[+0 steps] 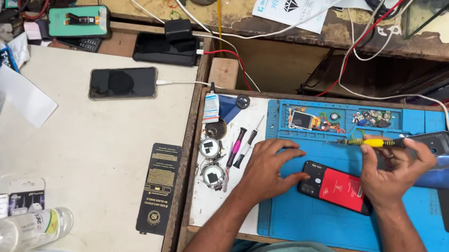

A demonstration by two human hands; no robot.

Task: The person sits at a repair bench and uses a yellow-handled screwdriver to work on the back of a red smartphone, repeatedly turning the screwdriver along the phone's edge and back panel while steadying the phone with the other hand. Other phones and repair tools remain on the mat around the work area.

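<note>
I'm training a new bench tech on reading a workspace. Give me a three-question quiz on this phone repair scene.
1. True or false: the right hand holds a yellow-handled screwdriver.
2. What does the left hand rest on? A) the red-backed phone B) the clear bottle C) the black phone on the white table
3. What colour is the work mat under the opened phone?

Key: 1 true; 2 A; 3 blue.
</note>
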